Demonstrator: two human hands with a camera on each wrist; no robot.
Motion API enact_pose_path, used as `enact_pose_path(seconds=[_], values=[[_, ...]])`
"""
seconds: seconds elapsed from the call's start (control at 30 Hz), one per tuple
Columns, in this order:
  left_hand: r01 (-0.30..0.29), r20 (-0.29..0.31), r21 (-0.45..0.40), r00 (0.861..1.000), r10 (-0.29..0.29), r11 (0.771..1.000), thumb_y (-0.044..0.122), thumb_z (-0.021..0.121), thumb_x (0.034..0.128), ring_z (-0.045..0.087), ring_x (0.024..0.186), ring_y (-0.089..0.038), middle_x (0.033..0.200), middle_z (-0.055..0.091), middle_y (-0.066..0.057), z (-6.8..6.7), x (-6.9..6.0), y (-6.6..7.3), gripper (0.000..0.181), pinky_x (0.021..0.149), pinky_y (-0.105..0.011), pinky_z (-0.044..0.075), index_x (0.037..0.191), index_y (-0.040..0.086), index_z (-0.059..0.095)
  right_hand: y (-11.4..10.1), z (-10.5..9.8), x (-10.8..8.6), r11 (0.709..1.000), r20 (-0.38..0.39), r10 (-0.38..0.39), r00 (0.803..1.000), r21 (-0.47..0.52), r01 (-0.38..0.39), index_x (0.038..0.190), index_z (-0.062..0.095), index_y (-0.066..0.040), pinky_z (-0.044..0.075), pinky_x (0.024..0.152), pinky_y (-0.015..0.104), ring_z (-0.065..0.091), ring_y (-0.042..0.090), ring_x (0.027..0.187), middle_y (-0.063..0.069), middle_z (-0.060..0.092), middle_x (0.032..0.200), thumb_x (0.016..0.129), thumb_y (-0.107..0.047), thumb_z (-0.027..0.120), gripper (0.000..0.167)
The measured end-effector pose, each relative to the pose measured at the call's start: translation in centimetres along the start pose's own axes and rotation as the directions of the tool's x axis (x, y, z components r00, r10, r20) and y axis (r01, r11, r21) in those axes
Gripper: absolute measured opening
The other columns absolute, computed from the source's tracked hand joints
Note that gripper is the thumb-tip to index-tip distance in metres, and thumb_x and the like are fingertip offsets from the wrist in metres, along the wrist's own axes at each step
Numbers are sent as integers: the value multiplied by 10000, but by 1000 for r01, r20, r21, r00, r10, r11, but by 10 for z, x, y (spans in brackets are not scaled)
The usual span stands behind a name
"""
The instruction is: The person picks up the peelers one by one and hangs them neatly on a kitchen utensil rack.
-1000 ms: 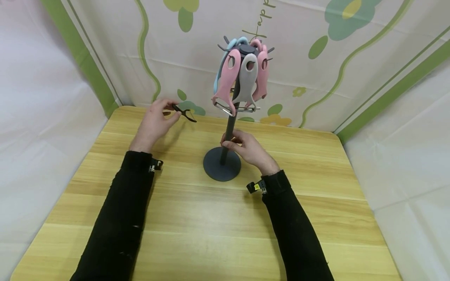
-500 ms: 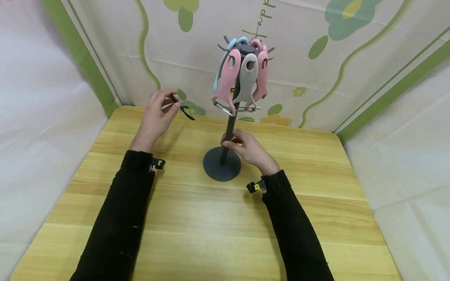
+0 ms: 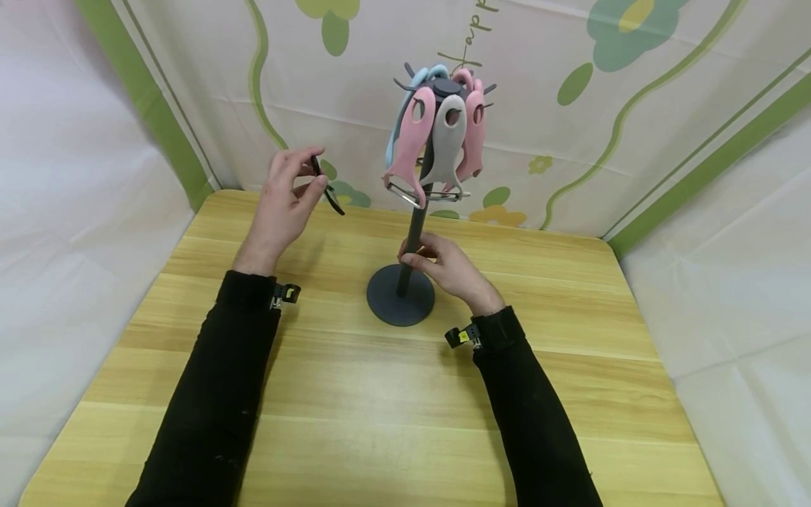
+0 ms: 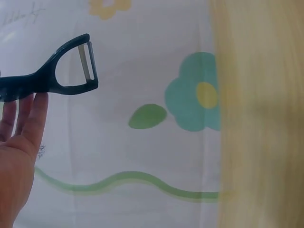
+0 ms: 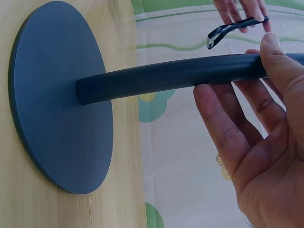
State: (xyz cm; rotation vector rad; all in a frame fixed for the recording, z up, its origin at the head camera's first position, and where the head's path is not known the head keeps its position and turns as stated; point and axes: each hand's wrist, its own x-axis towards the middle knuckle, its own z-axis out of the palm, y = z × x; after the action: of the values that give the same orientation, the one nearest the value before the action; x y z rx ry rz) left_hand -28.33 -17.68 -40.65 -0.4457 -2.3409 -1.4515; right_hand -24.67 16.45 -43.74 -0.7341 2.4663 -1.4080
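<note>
My left hand (image 3: 281, 204) pinches a black peeler (image 4: 47, 78) by its handle, above the far left of the table, with the blade end pointing down and to the right. In the left wrist view its Y-shaped head and metal blade (image 4: 84, 61) show plainly. My right hand (image 3: 453, 273) grips the dark post (image 5: 180, 73) of a stand low down, just above its round base (image 3: 386, 304). From hooks at the stand's top hang several peelers, among them a pink peeler (image 3: 410, 144), a grey peeler (image 3: 445, 141) and a light blue peeler (image 3: 395, 130).
The stand is upright on a wooden table (image 3: 374, 422). A white curtain (image 3: 380, 42) with printed flowers rises behind the table's back edge, and white cloth (image 3: 747, 317) hangs on both sides. Bare hooks (image 3: 402, 84) stick out at the stand's upper left.
My left hand has risen slightly with the black peeler, which has tilted to a steeper angle. The right hand and the stand stay in place.
</note>
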Motion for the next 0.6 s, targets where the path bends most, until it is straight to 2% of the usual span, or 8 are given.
enact_pose_path(seconds=[0.17, 0.37, 0.47, 0.6], values=[[-67, -18, 29, 998, 68, 997, 213, 625, 1241, 629, 1490, -329, 1515, 486, -220, -1, -2, 12, 524, 1278, -622, 592, 1757, 166, 547, 1, 0, 0, 1000, -3, 4, 1000, -3, -4, 1355, 744, -42, 663, 1096, 692, 799, 385, 1202, 192, 799, 1322, 1213, -195, 690, 216], [-121, -48, 44, 991, 123, 992, 200, 658, 1226, 649, 1455, -318, 1535, 521, -224, -3, -5, 24, 534, 1253, -594, 617, 1751, 169, 559, 2, 0, 1, 1000, -7, 12, 1000, -14, -12, 1357, 748, -55, 672, 1092, 664, 799, 374, 1208, 182, 800, 1327, 1211, -214, 695, 222], [-140, -73, 33, 987, 142, 990, 192, 687, 1213, 668, 1432, -297, 1547, 555, -219, -2, -6, 28, 546, 1251, -527, 626, 1741, 142, 558, 1, 0, 1, 1000, -6, 11, 1000, -9, -11, 1355, 749, -58, 671, 1094, 660, 797, 375, 1214, 181, 798, 1328, 1211, -214, 695, 220], [-159, -114, 8, 981, 159, 987, 193, 731, 1193, 690, 1395, -251, 1530, 604, -191, -2, -8, 36, 547, 1232, -358, 626, 1712, 115, 579, 2, 0, 0, 1000, -4, 8, 1000, -3, -8, 1353, 748, -54, 667, 1097, 667, 794, 380, 1217, 186, 797, 1327, 1212, -210, 692, 217]])
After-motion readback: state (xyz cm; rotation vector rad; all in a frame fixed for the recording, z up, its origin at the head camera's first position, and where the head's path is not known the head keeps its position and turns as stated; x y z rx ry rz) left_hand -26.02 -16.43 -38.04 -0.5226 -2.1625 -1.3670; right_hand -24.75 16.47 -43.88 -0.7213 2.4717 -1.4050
